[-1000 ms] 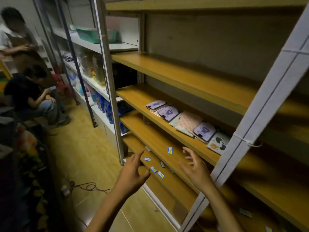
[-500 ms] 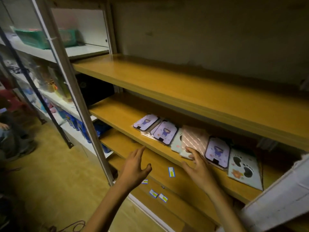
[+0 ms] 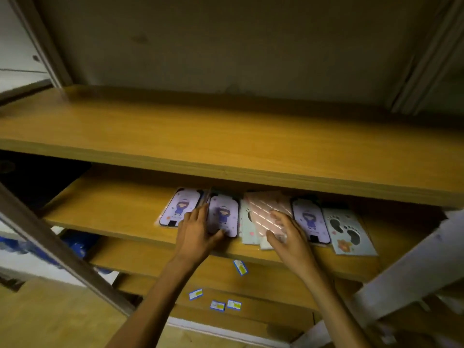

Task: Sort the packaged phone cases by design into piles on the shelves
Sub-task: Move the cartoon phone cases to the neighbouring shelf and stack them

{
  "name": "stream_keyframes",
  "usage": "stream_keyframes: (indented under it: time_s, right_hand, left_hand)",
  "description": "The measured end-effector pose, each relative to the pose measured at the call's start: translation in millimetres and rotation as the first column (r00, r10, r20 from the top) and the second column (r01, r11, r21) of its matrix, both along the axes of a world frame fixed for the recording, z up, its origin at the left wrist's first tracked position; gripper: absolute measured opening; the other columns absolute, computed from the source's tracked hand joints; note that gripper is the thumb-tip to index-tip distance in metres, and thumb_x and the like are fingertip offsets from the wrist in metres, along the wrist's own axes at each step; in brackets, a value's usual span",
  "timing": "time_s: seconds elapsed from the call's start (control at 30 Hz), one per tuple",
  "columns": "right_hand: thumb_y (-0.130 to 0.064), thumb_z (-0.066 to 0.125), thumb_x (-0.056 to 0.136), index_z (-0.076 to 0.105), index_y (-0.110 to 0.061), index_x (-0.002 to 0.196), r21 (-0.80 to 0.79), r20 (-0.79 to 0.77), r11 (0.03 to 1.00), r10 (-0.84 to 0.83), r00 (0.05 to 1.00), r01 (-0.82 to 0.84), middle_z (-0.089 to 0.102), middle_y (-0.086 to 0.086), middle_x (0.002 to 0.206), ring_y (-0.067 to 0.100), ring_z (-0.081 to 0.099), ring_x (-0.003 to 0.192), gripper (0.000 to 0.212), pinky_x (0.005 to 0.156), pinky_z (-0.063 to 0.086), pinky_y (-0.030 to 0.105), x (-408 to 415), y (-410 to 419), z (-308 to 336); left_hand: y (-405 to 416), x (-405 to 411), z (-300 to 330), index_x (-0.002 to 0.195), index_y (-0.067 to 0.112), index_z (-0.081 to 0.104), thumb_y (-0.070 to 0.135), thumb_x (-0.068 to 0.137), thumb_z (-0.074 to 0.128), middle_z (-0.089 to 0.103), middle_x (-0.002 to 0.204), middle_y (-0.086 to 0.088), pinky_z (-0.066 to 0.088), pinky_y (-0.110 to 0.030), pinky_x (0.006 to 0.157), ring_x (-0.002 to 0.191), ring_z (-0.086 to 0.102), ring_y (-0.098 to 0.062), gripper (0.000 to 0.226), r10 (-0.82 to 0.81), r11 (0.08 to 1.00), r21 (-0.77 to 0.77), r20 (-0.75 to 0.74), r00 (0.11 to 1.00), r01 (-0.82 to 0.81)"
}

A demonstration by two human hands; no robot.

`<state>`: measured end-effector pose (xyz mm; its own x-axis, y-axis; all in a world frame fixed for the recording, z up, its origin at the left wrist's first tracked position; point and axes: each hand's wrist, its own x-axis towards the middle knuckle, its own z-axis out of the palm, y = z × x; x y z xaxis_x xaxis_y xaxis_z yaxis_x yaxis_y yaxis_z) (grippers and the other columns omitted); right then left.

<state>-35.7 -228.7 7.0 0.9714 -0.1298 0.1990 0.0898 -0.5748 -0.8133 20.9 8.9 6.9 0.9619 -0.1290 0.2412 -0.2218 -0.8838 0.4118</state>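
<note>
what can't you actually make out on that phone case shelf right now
Head view only:
- Far ends of the phone cases: hidden by the upper shelf.
- Pale cases under the pink striped case: design mostly covered.
- Middle purple case: partly hidden by the left hand.
- Right hand: fingers motion-blurred, its grip on the pink striped case unclear.
- Small stickers: print too small.

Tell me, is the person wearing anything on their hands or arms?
No. The left hand and right hand are bare, without gloves, rings or a watch that I can see. Both forearms are bare too; no sleeve shows in the head view.
</note>
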Motion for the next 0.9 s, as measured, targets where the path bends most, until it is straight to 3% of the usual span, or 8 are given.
stream_keyframes:
  time_s: [0.13,0.2,0.33,0.5,0.6,0.7,0.8,0.9]
  right_hand:
    - [-0.019,0.062,0.090,0.048,-0.028,0.133,-0.008,-0.020,0.992,-0.124,0.992,0.124,0.052,-0.010,0.130,0.004,0.048,0.117,0.046,0.086,0.039,0.008,-13.3,12.6,-2.1]
    - [-0.020,0.061,0.091,0.047,-0.030,0.133,-0.014,-0.022,0.986,-0.167,0.986,0.167,0.051,-0.012,0.130,0.003,0.047,0.117,0.045,0.082,0.035,0.005,-20.8,17.9,-2.5]
    - [-0.022,0.060,0.092,0.045,-0.034,0.134,-0.007,-0.042,0.979,-0.205,0.978,0.205,0.050,-0.012,0.133,0.005,0.047,0.119,0.046,0.083,0.037,0.009,-34.2,20.9,-3.4]
    - [-0.021,0.059,0.092,0.044,-0.035,0.134,-0.003,-0.060,0.968,-0.253,0.966,0.253,0.051,-0.011,0.130,0.005,0.048,0.115,0.047,0.077,0.038,0.010,-42.8,10.9,-2.4]
    - [-0.020,0.058,0.092,0.045,-0.032,0.134,0.027,-0.057,0.962,-0.271,0.961,0.273,0.052,-0.009,0.127,0.008,0.050,0.115,0.045,0.076,0.041,0.012,-44.4,-0.9,-3.1]
    - [-0.020,0.058,0.093,0.046,-0.026,0.135,0.012,-0.060,0.949,-0.314,0.948,0.315,0.050,-0.009,0.129,0.008,0.047,0.118,0.044,0.082,0.041,0.015,-44.0,-13.7,-8.1]
    - [-0.019,0.058,0.091,0.048,-0.022,0.134,-0.032,-0.052,0.936,-0.352,0.934,0.351,0.051,-0.001,0.134,0.015,0.047,0.124,0.044,0.094,0.042,0.027,-40.6,-27.7,-14.5]
    - [-0.022,0.060,0.090,0.049,-0.019,0.133,-0.116,-0.030,0.915,-0.393,0.919,0.387,0.052,0.004,0.133,0.020,0.045,0.124,0.044,0.097,0.039,0.032,-36.1,-38.9,-14.3]
  left_hand:
    - [-1.4,15.8,-8.8,0.140,0.017,0.036,0.072,0.078,0.053,0.051,0.136,-0.009,0.039,-0.040,0.103,0.123,0.045,-0.027,0.085,-0.028,0.999,0.039,-0.030,0.999,0.029]
    - [-2.0,20.6,-13.3,0.143,0.017,0.031,0.075,0.077,0.049,0.047,0.140,-0.011,0.036,-0.042,0.106,0.126,0.044,-0.029,0.089,-0.043,0.997,0.064,-0.026,0.999,0.045]
    - [2.5,22.4,-16.0,0.149,0.019,0.021,0.070,0.081,0.050,0.046,0.143,-0.010,0.036,-0.040,0.104,0.125,0.045,-0.029,0.089,-0.078,0.996,0.043,-0.021,0.997,0.079]
    - [16.0,20.7,-17.3,0.149,0.025,0.022,0.056,0.081,0.064,0.063,0.118,-0.013,0.043,-0.041,0.092,0.111,0.053,-0.031,0.086,-0.106,0.988,-0.109,0.019,0.994,0.108]
    - [19.4,22.0,-18.0,0.149,0.024,0.027,0.045,0.079,0.071,0.065,0.109,-0.016,0.044,-0.041,0.087,0.102,0.057,-0.034,0.085,-0.088,0.988,-0.126,0.025,0.996,0.090]
    - [14.2,19.9,-17.1,0.150,0.022,0.027,0.035,0.077,0.075,0.062,0.121,-0.015,0.043,-0.044,0.087,0.103,0.056,-0.035,0.088,-0.084,0.992,-0.089,0.061,0.995,0.090]
    - [8.3,20.4,-15.2,0.148,0.019,0.032,0.023,0.073,0.080,0.051,0.140,-0.011,0.044,-0.045,0.091,0.114,0.050,-0.036,0.089,-0.105,0.980,-0.166,0.061,0.993,0.114]
    - [7.2,23.6,-13.9,0.147,0.021,0.031,0.018,0.068,0.083,0.055,0.133,-0.011,0.051,-0.043,0.088,0.112,0.053,-0.033,0.094,-0.109,0.967,-0.230,0.006,0.994,0.108]
